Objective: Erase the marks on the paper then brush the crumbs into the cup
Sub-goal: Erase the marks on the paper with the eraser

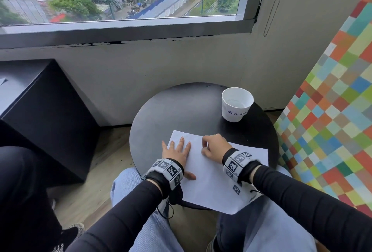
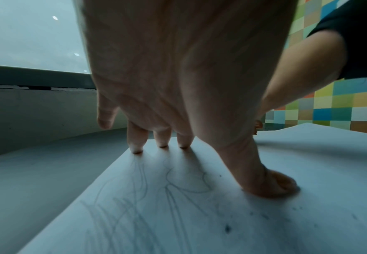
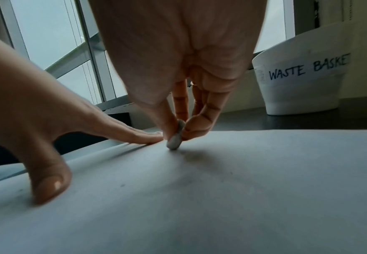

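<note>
A white sheet of paper (image 1: pixel 213 179) lies on the round black table (image 1: pixel 181 110), overhanging its near edge. My left hand (image 1: pixel 177 151) presses flat on the paper's left part with fingers spread. Faint pencil scribbles (image 2: pixel 135 206) and dark crumbs (image 2: pixel 227 228) show on the paper beneath that hand. My right hand (image 1: pixel 213 147) pinches a small grey eraser (image 3: pixel 176 137) between thumb and fingers, its tip touching the paper (image 3: pixel 221 189). A white paper cup (image 1: pixel 237 104) labelled "WASTE BASKET" stands at the table's far right, also in the right wrist view (image 3: pixel 304 80).
A black cabinet (image 1: pixel 46 114) stands to the left. A wall of coloured squares (image 1: pixel 332 122) rises at the right. The grey wall and window sill (image 1: pixel 124 32) run behind the table. My knees in light jeans (image 1: pixel 145 211) sit under the table's near edge.
</note>
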Demonstrator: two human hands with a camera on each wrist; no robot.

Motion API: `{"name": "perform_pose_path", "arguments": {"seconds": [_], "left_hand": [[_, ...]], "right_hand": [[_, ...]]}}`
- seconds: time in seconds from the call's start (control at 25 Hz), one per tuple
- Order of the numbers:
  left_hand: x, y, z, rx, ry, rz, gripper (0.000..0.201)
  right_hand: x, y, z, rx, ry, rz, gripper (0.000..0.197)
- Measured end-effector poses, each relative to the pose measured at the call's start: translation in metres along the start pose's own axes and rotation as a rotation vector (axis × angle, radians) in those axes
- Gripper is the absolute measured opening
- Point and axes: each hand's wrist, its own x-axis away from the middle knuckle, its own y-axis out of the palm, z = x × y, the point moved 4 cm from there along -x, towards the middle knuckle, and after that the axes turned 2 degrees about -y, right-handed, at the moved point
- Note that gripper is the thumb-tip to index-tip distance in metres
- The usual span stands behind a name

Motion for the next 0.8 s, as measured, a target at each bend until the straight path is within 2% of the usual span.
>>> {"name": "perform_pose_path", "arguments": {"seconds": [0.08, 0.2, 0.36, 0.4, 0.52, 0.56, 0.72, 0.8], "left_hand": [[0.000, 0.001, -0.001, 0.004, -0.001, -0.001, 0.126], [-0.001, 0.001, -0.001, -0.012, -0.002, 0.001, 0.126], [-0.001, 0.002, 0.000, -0.007, -0.015, 0.009, 0.126], [-0.001, 0.002, 0.000, -0.006, -0.016, 0.005, 0.127], [-0.001, 0.002, 0.000, -0.010, -0.012, -0.006, 0.127], [-0.001, 0.001, 0.000, -0.012, -0.010, -0.004, 0.127], [-0.001, 0.002, 0.000, 0.007, -0.016, -0.005, 0.126], [-0.001, 0.003, 0.000, 0.007, -0.013, -0.009, 0.127]], "right_hand": [[0.010, 0.008, -0.009, -0.023, -0.067, -0.035, 0.009], [0.031, 0.020, -0.024, -0.051, -0.202, -0.168, 0.007], [0.007, -0.002, -0.003, -0.035, -0.067, 0.011, 0.008], [0.008, 0.000, -0.004, -0.045, -0.067, 0.019, 0.008], [0.027, 0.023, -0.024, -0.064, -0.216, -0.118, 0.005], [0.026, 0.023, -0.024, -0.065, -0.218, -0.126, 0.005], [0.005, 0.005, -0.007, -0.087, -0.072, 0.030, 0.006], [0.012, 0.018, -0.018, -0.064, -0.158, -0.035, 0.005]]}}
